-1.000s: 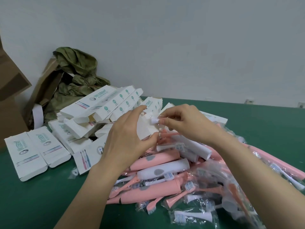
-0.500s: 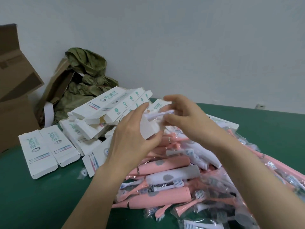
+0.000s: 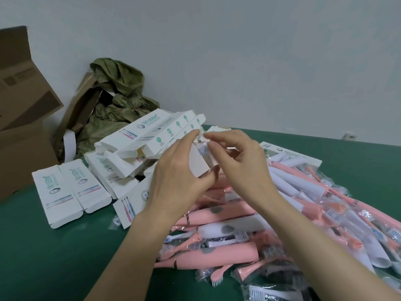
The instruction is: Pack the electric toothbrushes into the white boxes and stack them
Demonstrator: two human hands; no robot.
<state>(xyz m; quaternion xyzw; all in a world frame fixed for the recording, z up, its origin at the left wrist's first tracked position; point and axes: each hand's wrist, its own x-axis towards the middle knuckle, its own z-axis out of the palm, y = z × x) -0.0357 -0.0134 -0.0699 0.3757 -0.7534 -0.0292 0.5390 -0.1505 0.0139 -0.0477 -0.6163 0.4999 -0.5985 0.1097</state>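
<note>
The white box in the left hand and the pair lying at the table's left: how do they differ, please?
The held box is gripped by the left hand; the pair of boxes lies flat on the table. The held box has a toothbrush at its mouth, pinched by the right hand; the pair of boxes shows none. Both are white.

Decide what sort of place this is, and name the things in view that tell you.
Probably a small packing workshop: a heap of bagged toothbrushes, many identical white boxes and brown cartons beside a green worktable.
</note>
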